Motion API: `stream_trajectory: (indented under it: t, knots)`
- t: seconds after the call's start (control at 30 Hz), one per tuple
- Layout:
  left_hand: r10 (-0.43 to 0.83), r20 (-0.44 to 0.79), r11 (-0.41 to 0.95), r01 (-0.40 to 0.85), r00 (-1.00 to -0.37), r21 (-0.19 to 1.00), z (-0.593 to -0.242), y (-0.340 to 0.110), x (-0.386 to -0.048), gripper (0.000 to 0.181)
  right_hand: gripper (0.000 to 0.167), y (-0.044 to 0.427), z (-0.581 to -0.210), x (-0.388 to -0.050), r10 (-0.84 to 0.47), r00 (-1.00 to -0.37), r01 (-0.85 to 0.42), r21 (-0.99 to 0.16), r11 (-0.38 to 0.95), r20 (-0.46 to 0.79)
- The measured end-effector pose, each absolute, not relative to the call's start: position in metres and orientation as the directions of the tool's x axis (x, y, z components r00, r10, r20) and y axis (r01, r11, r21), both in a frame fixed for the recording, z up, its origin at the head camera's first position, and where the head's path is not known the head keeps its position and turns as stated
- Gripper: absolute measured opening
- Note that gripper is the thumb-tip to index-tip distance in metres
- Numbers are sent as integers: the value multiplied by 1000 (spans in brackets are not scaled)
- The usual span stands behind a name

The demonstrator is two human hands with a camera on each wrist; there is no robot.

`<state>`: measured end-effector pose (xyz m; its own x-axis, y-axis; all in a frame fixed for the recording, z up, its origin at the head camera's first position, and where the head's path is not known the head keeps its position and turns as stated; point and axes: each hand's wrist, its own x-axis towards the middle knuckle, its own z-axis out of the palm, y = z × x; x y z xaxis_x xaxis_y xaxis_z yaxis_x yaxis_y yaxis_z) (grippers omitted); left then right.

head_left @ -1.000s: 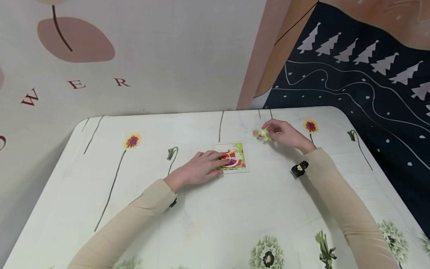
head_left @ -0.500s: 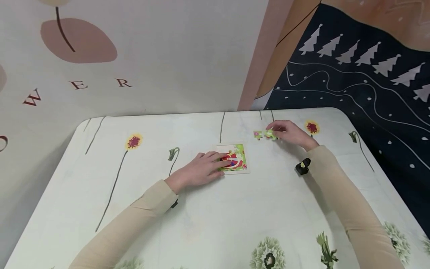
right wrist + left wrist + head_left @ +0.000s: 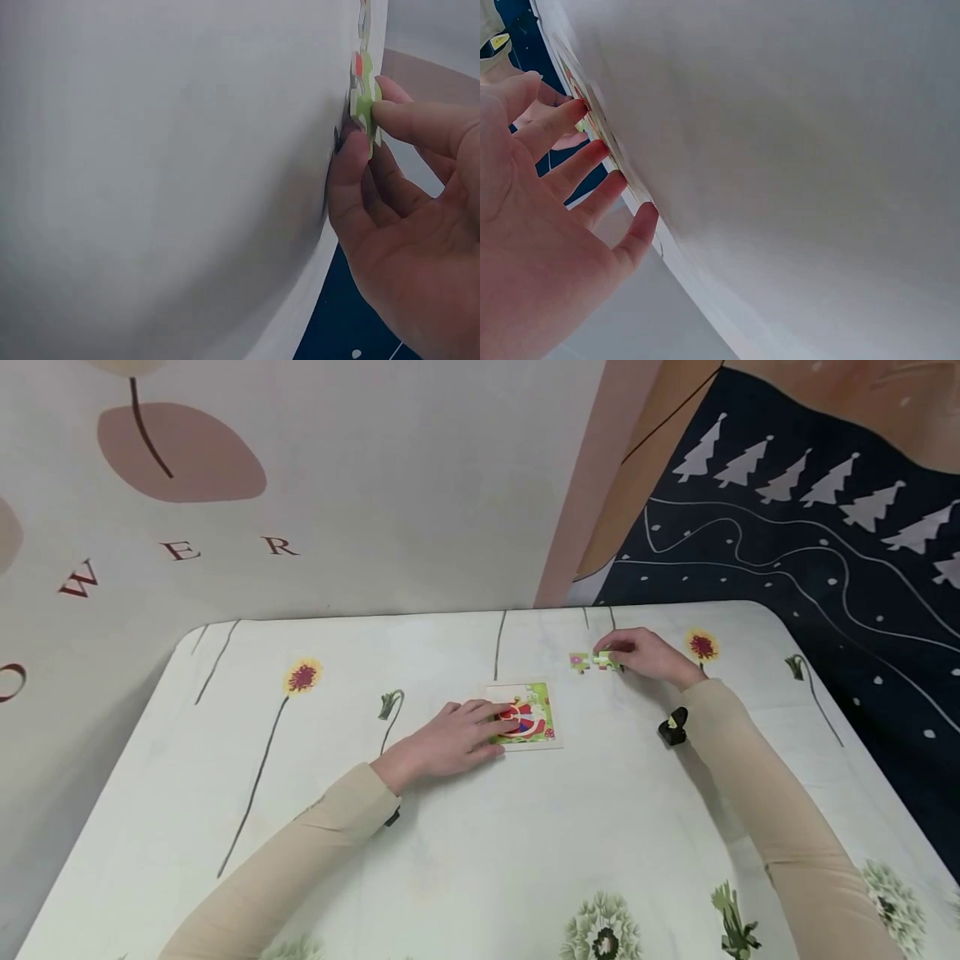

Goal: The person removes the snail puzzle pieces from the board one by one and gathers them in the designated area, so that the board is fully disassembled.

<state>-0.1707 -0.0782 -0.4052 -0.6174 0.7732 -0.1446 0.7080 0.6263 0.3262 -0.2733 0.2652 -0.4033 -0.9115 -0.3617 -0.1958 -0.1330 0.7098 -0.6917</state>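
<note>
Beyond and to the right of the puzzle board (image 3: 500, 693), on which the left hand (image 3: 448, 741) rested outstretched, the right hand (image 3: 649, 657) pinched a green piece (image 3: 603, 658).

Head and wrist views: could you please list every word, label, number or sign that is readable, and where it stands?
"W", on the pale wall.
"E", same wall.
"R", same wall.
Probably "O", cut off by the head view's left edge, same wall.
No lettering is legible on the puzzle board or puzzle pieces.
</note>
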Motion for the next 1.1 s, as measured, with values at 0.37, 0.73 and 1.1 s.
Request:
stream_trajectory:
  t: [0.37,0.73,1.1]
  knots:
    - [780,-129,619,721,-613,312,-405,-79,-169,49,20,262,-405,-275,-346,-921,-134,-686,715,-181]
    - [772,-143,628,710,-619,317,-406,-78,-169,51,19,263,-410,-276,-336,-924,-133,-670,730,-182]
    - [770,-148,630,706,-620,324,-405,-78,-169,52,19,261,-409,-274,-318,-928,-116,-658,744,-196]
